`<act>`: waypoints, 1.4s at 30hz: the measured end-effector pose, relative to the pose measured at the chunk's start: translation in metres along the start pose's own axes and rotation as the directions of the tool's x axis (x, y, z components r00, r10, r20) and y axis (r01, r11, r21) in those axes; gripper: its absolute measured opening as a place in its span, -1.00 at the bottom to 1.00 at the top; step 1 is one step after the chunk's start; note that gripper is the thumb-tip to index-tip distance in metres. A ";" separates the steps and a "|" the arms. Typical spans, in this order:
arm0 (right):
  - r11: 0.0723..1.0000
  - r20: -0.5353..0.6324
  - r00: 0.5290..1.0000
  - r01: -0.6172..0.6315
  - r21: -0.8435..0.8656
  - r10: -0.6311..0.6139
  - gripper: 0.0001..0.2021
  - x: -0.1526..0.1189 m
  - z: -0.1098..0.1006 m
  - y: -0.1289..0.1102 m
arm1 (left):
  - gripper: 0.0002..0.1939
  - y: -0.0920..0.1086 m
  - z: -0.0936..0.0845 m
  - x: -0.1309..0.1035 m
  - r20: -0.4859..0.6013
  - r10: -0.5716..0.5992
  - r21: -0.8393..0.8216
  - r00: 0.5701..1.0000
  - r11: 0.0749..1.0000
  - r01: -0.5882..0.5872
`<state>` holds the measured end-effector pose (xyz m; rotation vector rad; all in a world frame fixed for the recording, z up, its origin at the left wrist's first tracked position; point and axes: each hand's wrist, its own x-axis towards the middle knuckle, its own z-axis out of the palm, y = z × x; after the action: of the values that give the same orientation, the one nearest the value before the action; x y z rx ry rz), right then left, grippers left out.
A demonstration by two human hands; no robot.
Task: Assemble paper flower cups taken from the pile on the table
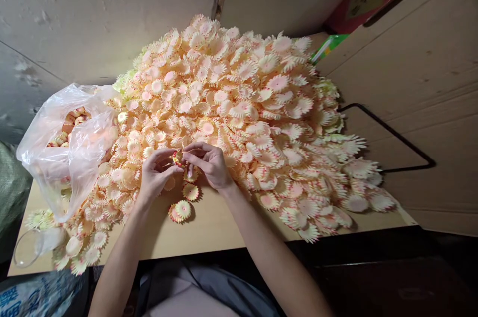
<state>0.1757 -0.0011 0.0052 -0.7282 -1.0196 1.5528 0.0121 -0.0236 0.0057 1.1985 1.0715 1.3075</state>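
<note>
Centrally, hands (pixel 154 173) (pixel 213 165) pinching rosette (pixel 178 158), bare edge strip (pixel 199 238)

This place looks like a small workshop corner, perhaps inside a home; I cannot tell which. A very large heap of flower-like pieces (pixel 224 87) covers most of a plain wooden worktop (pixel 203 238), which suggests work in quantity. Behind the heap stands a pale wall (pixel 78 13) with worn patches. To the right of the heap is a big panel of brown cardboard (pixel 414 107); to its left, a plastic bag (pixel 84 172) and, farther left, a greenish sack (pixel 11 192).
</note>
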 end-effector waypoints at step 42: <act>0.998 0.020 0.998 -0.052 0.044 0.051 -0.79 -0.002 -0.005 0.005 | -0.61 0.011 0.001 -0.003 0.071 0.034 -0.019 0.997 0.999 -0.032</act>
<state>0.1783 -0.0017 -0.0016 -0.7151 -0.9836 1.6250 0.0117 -0.0276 0.0164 1.2447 0.9904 1.2875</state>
